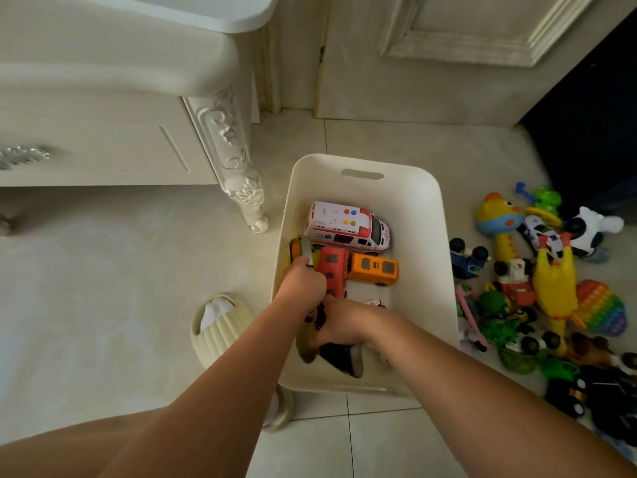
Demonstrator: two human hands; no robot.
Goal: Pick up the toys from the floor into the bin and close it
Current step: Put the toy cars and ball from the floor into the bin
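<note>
The main risk, as we judge it, is careless stacking: the bin [444, 236] already holds a white ambulance [348, 225], an orange bus [374, 269], a red truck [332, 270] and a green truck [299, 248] crowded at its left side. A big pile of toys [537, 288] lies on the floor just to the right of it. If they go in loosely heaped, they could rise above the rim and stop the bin from closing; we see no lid in view. A toy let go from a height could also bounce off the ones below. Both hands are inside the bin. Our right hand [339, 322] is curled over a dark toy [339, 360] at the near end and grips it from above, low against the bottom. Our left hand [303, 281] has its fingers curled between the green truck and the red truck, touching both, but we cannot tell which one it holds, if either.
</note>
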